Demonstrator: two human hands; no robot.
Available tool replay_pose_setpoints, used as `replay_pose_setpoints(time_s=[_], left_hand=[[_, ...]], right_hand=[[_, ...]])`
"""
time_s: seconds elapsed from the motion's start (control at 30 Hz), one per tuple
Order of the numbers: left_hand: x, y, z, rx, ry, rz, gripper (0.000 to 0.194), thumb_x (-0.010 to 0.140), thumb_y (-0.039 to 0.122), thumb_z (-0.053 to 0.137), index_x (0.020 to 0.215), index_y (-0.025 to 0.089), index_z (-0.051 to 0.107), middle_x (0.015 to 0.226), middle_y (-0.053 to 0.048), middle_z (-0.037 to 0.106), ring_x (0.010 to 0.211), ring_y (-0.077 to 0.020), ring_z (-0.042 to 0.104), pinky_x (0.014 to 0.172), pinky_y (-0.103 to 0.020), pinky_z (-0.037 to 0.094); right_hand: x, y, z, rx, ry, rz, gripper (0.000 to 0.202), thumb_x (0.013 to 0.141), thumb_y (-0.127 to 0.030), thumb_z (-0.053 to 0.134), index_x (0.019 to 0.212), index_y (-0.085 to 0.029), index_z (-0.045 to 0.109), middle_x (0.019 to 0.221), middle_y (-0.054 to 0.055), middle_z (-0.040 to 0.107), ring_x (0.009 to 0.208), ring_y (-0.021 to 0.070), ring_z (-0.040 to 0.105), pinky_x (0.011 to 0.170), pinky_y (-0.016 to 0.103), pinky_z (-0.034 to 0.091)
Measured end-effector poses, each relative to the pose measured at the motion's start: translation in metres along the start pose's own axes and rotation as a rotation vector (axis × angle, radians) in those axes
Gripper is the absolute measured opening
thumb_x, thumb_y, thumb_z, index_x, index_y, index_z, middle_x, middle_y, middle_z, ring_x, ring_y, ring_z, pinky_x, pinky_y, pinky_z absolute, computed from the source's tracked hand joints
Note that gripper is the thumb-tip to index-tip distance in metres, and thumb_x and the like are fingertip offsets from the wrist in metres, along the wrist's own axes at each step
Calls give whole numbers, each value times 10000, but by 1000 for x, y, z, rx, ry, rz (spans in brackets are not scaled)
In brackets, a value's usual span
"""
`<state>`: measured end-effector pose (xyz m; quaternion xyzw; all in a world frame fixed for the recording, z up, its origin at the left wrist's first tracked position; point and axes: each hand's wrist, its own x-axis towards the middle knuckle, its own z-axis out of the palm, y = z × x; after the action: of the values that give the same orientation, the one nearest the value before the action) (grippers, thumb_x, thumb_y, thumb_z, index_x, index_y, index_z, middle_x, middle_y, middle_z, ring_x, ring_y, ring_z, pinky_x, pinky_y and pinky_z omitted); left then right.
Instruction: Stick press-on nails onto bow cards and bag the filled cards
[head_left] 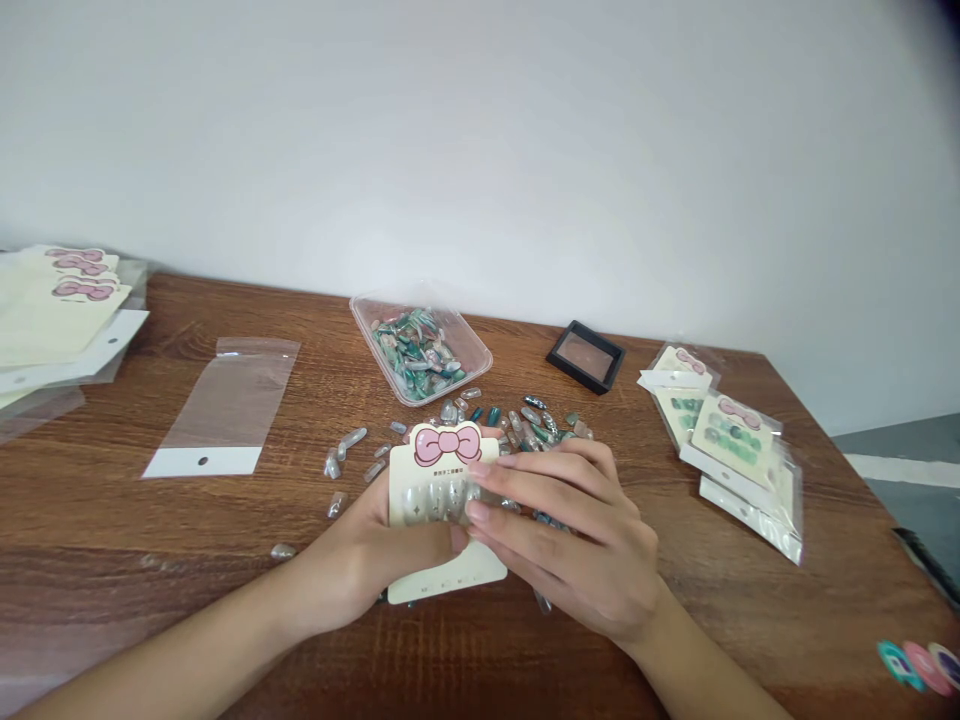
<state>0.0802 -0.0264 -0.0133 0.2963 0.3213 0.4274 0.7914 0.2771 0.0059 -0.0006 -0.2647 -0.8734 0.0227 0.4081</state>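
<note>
My left hand [352,560] holds a cream backing card [448,570] with a pink bow printed on top. Its thumb lies across the front; most of its fingers are behind the card. A row of clear, sparkly press-on nails [427,502] is on the card. My right hand [577,520] is closed at the card's right side, its fingertips touching the front by the end of the row. Its thumb is hidden, and I cannot tell whether a nail is under the fingers. Loose press-on nails [351,440] lie scattered around and behind the card.
A clear plastic tub [474,352] of green nails stands at the back, beside a black-framed box [606,345]. Flat at left is a clear bag [232,400]; further left are stacked blank cards [45,310]. Bagged nail cards [739,440] lie at right, colourful round items [922,668] at lower right.
</note>
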Motion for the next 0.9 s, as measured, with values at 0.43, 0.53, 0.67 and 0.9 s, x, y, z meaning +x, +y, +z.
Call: replay_pose_setpoints(time_s=[0.43, 0.53, 0.67, 0.9], left_hand=[[-1, 0, 0, -16, 69, -37, 365, 744, 133, 811, 1073, 283, 763, 1021, 9, 772, 969, -169, 688, 873, -256, 522], [-2, 0, 1, -66, 90, -48, 305, 735, 140, 813, 1002, 284, 778, 934, 20, 778, 887, -169, 702, 818, -262, 531], [-2, 0, 2, -100, 117, -91, 299, 732, 143, 809, 1000, 271, 779, 898, 9, 785, 802, -169, 707, 743, -260, 536], [-1, 3, 9, -130, 187, -62, 226, 728, 146, 802, 940, 221, 790, 849, -7, 785, 713, -152, 703, 667, -226, 538]], right_hand=[[0, 1, 1, 8, -24, -22, 132, 833, -182, 766, 945, -248, 744, 1045, -29, 784, 939, 141, 703, 837, 344, 474], [-2, 1, 1, -12, -50, -54, 135, 862, -294, 738, 988, -247, 737, 1110, -22, 767, 984, 168, 693, 846, 367, 479], [-4, 1, 1, -45, -71, -96, 197, 905, -378, 670, 1030, -238, 728, 1167, -6, 747, 1016, 184, 680, 854, 376, 467], [-6, 5, 3, 108, -95, -43, 280, 893, -336, 652, 1122, -186, 713, 1244, 87, 701, 1066, 227, 633, 882, 413, 495]])
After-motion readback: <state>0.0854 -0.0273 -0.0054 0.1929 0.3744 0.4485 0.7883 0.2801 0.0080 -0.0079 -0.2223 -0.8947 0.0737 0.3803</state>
